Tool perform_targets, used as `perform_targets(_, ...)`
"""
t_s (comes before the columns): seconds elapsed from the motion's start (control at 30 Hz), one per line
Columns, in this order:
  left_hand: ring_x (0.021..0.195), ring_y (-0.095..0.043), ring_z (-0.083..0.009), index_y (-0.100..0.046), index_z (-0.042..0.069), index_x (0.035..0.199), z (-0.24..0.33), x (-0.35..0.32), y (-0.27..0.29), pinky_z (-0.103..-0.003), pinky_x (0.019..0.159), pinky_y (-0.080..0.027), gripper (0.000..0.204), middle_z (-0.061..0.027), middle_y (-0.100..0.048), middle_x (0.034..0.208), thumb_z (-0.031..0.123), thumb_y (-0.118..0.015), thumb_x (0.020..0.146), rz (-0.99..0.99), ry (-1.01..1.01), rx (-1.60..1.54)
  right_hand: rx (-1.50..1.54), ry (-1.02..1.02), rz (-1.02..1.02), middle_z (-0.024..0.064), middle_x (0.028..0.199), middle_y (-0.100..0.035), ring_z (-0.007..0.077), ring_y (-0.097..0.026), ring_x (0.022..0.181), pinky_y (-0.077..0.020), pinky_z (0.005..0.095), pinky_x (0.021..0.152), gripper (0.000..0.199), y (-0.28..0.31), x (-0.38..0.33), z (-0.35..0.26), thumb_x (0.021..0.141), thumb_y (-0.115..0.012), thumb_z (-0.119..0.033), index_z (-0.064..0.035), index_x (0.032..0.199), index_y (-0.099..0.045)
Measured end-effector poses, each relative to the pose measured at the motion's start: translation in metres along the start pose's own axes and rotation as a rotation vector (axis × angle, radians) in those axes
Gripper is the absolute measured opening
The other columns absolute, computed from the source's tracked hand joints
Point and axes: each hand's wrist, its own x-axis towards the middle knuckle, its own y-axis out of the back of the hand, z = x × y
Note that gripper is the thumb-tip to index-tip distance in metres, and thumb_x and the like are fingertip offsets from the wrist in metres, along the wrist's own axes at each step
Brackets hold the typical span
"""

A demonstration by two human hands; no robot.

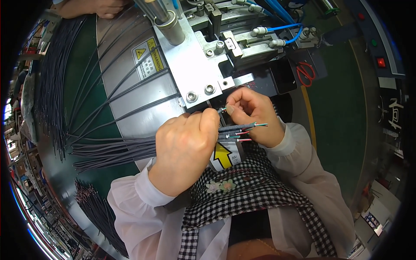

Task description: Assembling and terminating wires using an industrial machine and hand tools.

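My left hand [184, 149] is closed round a bundle of dark grey cables [117, 149]. Their stripped ends [240, 132], with ribbed sleeves and thin green, white and red wires, stick out to the right of the fist. Close by, my right hand [255, 115] pinches the fine wire tips of one cable [224, 109] between thumb and forefinger. Both hands are just below the front edge of a metal machine plate [190, 69] with large bolts. How far that cable reaches under the plate is hidden.
Several cables run leftward across the steel table [130, 93] to a large cable bundle [58, 82]. Another bundle [97, 212] lies lower left. Blue air hoses [281, 28] and red-handled pliers or scissors [305, 73] are at upper right. Another person's hand [108, 8] rests at the top left.
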Motion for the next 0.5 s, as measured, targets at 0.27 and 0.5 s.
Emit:
perform_targets(0.27,0.054,-0.055,-0.0198,-0.045,0.01,0.074,-0.0001,0.001,-0.002,-0.032,0.051,-0.044,0.016,-0.0035,-0.047,0.06,0.005,-0.06,0.072,-0.008,-0.006,0.008,-0.01,0.009,-0.012,-0.0044,0.075,-0.053,0.0004,-0.045,0.064,-0.0367,0.0163,0.056,0.004,0.0015,0.0014,0.0007,0.091,-0.06,-0.004,-0.0015,0.092,-0.057)
perform_targets(0.5,0.055,-0.054,-0.0199,-0.045,0.009,0.075,-0.0056,-0.0015,-0.0059,-0.032,0.051,-0.044,0.015,-0.0039,-0.048,0.062,0.004,-0.06,0.072,0.015,-0.039,-0.002,-0.017,-0.042,-0.041,-0.0059,0.065,-0.049,0.0001,-0.039,0.056,-0.0293,0.0189,0.048,0.009,0.0018,0.0026,-0.0061,0.093,-0.057,-0.009,-0.0008,0.09,-0.057)
